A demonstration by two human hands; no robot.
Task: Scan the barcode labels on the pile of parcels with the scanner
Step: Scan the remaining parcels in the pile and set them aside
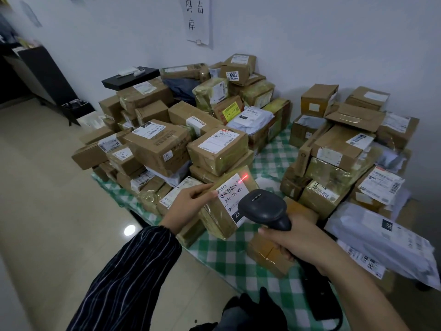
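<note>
The pile of parcels (162,144) is lying across a green checked tablecloth (238,259). One heap is filling the far left and a second heap (338,149) is sitting to the right, with a strip of cloth showing between them. At the near edge of the left heap, the left hand (188,204), coming out of a striped sleeve (124,283), is gripping a tape-wrapped parcel (214,218) by its left edge. Its fingers are curling over the edge and tilting the parcel's face up toward the camera. The barcode label (232,194) on that face is showing 231-239-K01. The right hand (300,242) is wrapping around the handle of the black scanner (265,209), holding its head over the label's near right corner. A red scan line (243,178) is glowing on the label's far right corner, just beside the barcode. A grey mailing bag (381,240) is lying at the near right, and a paper sign (198,20) is hanging on the far wall.
</note>
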